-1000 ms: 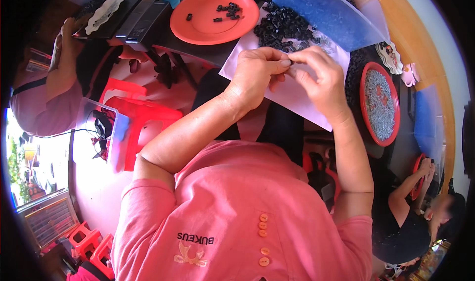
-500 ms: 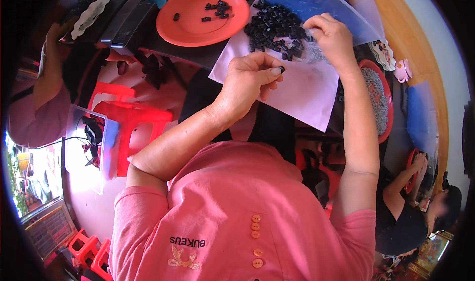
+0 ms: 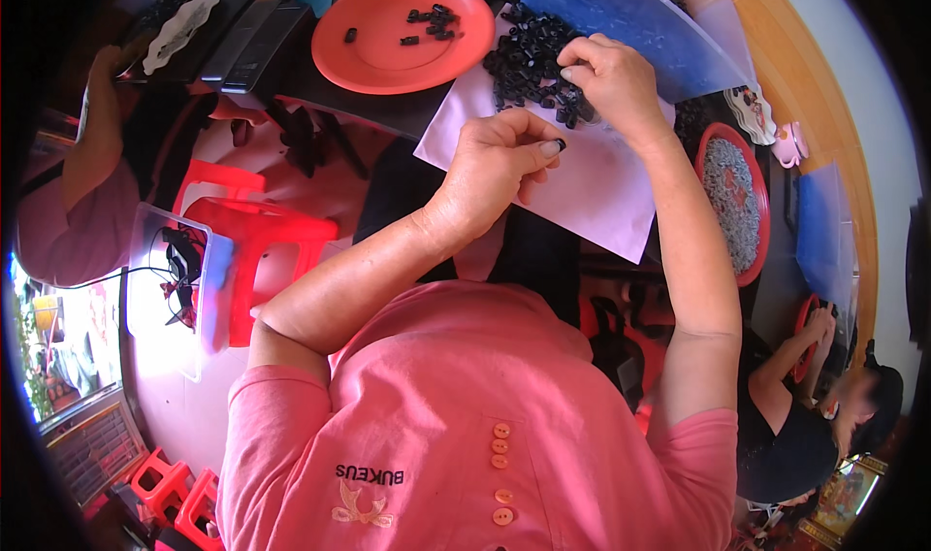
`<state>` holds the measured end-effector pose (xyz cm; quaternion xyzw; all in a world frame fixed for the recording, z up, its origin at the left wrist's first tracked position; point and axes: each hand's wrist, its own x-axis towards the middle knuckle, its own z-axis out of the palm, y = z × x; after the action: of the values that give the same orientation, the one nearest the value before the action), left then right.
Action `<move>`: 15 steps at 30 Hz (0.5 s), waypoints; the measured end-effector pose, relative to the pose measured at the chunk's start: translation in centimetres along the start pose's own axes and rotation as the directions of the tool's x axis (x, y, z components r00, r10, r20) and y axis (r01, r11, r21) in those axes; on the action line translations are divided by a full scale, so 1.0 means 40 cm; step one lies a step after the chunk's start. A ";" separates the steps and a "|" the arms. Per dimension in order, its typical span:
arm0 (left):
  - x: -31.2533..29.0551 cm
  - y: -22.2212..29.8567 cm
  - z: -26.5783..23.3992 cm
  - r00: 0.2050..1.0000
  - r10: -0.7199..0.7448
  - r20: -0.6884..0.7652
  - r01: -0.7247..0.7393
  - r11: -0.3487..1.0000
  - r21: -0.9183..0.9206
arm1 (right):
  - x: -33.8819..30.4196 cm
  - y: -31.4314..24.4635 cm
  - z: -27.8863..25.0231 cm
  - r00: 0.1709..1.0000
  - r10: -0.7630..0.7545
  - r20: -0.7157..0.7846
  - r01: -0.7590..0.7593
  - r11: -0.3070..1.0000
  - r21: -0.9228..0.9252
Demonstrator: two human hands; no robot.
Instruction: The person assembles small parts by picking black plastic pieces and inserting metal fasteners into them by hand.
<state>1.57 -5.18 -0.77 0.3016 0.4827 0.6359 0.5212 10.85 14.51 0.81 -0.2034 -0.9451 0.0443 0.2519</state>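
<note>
My left hand (image 3: 495, 168) is closed in a pinch on a small black plastic piece (image 3: 560, 145), which shows at the tips of thumb and forefinger. To its right, my right hand (image 3: 621, 83) hovers at the edge of a heap of similar black pieces (image 3: 529, 54). Its thumb and fingers are drawn together; what they hold, if anything, is too small to make out. The heap lies on a pale pink sheet (image 3: 596, 197) at the table's near edge. Left of the heap, an orange-red plate (image 3: 373, 61) carries several black pieces.
A translucent blue bin (image 3: 630, 32) leans behind the heap. On the right stand a red basin (image 3: 764, 216) of small grey pieces and a pink cup (image 3: 790, 144). Red stools (image 3: 262, 226) and a clear box (image 3: 145, 299) are at left. Other people sit at both sides.
My right hand has moved left, from the clear bits on the sheet to the black heap. My left hand still pinches the black piece, shifted slightly.
</note>
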 end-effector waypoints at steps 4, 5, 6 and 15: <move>0.003 -0.007 -0.003 1.000 0.013 0.012 -0.013 1.000 0.018 | 0.000 0.011 0.001 0.998 0.039 0.045 -0.038 0.999 -0.016; 0.003 -0.005 -0.003 1.000 0.014 0.012 -0.014 1.000 0.019 | 0.000 0.017 -0.001 0.998 0.037 0.059 -0.033 0.997 -0.069; 0.003 -0.004 -0.001 1.000 0.012 0.010 -0.012 1.000 0.023 | -0.002 0.021 0.002 0.998 0.037 0.057 -0.033 0.997 -0.069; 0.000 -0.006 0.004 0.999 0.032 -0.002 -0.032 0.999 0.021 | 0.014 -0.016 0.010 0.994 0.036 0.105 -0.030 0.998 -0.059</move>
<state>1.80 -5.15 -0.94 0.3139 0.4849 0.6395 0.5074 9.98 14.15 0.83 -0.2236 -0.9545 0.0323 0.1947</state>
